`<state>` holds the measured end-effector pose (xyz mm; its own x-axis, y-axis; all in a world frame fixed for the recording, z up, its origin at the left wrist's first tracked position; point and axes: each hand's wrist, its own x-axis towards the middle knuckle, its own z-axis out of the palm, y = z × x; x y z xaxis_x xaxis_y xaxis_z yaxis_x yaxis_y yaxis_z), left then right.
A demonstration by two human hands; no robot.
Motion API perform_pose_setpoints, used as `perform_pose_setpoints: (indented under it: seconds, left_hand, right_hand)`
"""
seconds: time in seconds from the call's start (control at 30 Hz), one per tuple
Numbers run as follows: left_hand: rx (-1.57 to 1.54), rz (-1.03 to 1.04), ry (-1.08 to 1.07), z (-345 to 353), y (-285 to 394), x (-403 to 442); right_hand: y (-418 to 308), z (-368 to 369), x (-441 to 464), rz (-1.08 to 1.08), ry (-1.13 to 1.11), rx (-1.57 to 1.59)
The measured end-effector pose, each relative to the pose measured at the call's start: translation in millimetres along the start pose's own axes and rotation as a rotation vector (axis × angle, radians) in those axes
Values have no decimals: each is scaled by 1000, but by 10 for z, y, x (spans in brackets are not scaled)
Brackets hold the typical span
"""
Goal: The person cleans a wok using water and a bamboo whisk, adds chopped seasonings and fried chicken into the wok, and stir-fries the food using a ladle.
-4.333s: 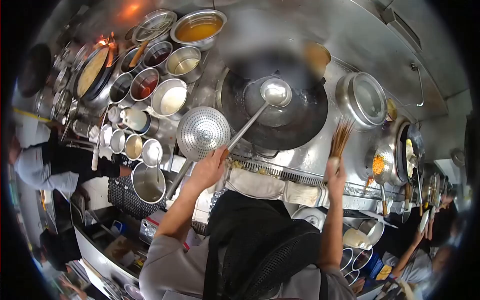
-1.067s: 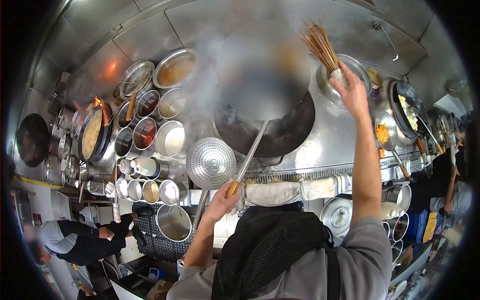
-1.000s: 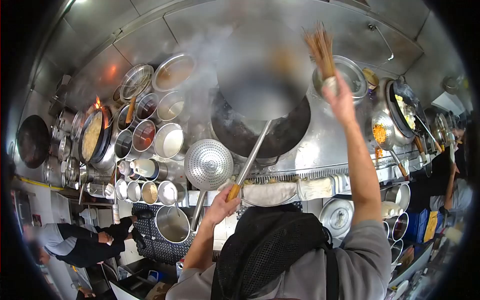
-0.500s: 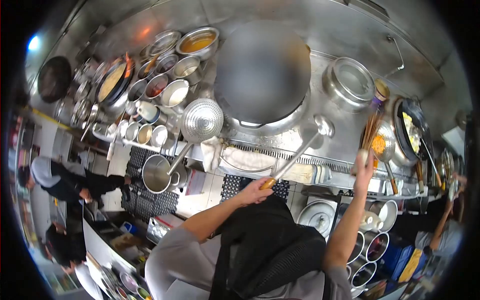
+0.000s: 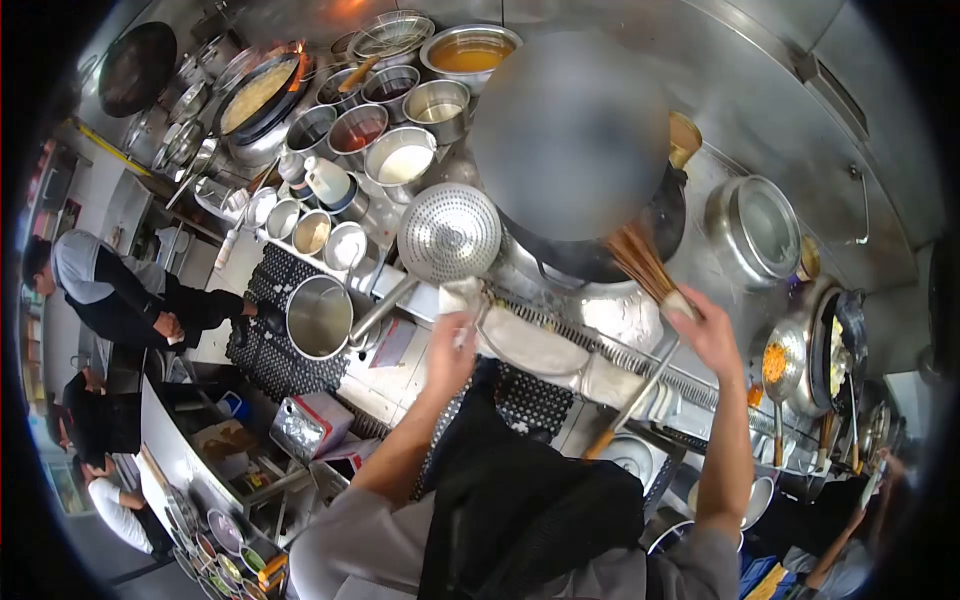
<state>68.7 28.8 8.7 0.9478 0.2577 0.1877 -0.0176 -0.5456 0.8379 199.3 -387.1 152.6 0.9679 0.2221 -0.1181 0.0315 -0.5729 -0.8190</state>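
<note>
This is a busy cooking kitchen, like in a restaurant. A big black wok (image 5: 565, 258) sits on a long, shiny metal counter (image 5: 755, 310). Flames (image 5: 300, 66) show by a pan (image 5: 264, 123) at the far left. Metal pots (image 5: 404, 186) of sauce crowd together on the left, where at least 3 other people (image 5: 85, 270) stand.

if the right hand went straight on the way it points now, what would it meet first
Probably the large round black metal wok, met by the brown bundled-stick brush in the right hand; brush tips overlap it in view, but depth is unclear.
</note>
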Motion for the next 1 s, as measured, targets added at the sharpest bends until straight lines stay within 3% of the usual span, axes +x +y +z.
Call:
perform_pose_setpoints:
  seconds: [0.03,0.1,0.13,0.17,0.2,0.23,0.3,0.33,0.4,0.5,0.53,0.57,0.6,0.67,0.7,0.77,0.87,0.93,0.97,1.0]
  left_hand:
    - [14,-99,114,-150,-277,155]
    - [101,-52,134,-246,-1006,252]
    - [9,-117,70,-262,-1177,275]
    - [7,-125,62,-273,-1201,374]
    - [-128,-194,-92,-273,-1151,430]
    - [-265,-261,-239,-270,-1133,501]
    - [116,-233,-366,-178,-1378,508]
    - [141,-208,-373,-167,-1346,502]
    - [156,-164,-396,-210,-1279,634]
    - [-68,-270,-537,-243,-1263,718]
    - [-263,-386,-559,-259,-1323,700]
    - [-456,-504,-581,-271,-1365,700]
    - [-616,-520,-565,-292,-1320,742]
    - [-882,-587,-525,-346,-1036,903]
    - [-1016,-588,-495,-354,-954,939]
    - [-1010,-593,-489,-389,-722,1036]
    - [-1169,-761,-469,-456,-353,1119]
    - [-1169,-783,-450,-459,-252,1103]
    - [-1174,-804,-436,-443,-202,1079]
    - [-1149,-781,-427,-402,-161,1050]
  right_hand:
    - [-148,119,462,2,-76,-84]
    - [-148,463,1565,221,-473,-170]
    - [-26,724,2201,164,-590,-254]
    - [116,1061,2631,173,-539,-189]
    - [249,1395,3058,178,-488,-123]
    - [225,1722,3280,236,-255,79]
    - [-169,2087,3034,246,-166,59]
    - [-293,2125,2721,260,-72,37]
    - [-233,1742,2270,276,-363,-30]
    - [92,509,2198,635,-561,-280]
    - [51,135,2336,665,-620,-377]
    - [645,28,2695,445,-555,-531]
    - [1205,28,2941,222,-483,-681]
    - [357,826,2927,285,-111,-842]
    - [465,1224,3005,290,-91,-845]
    - [-44,1629,2664,292,-150,-786]
    - [-154,1307,2124,245,-316,-677]
    - [12,785,2140,310,-444,-893]
    - [382,533,2269,256,-380,-936]
    - [575,440,2446,351,-204,-1004]
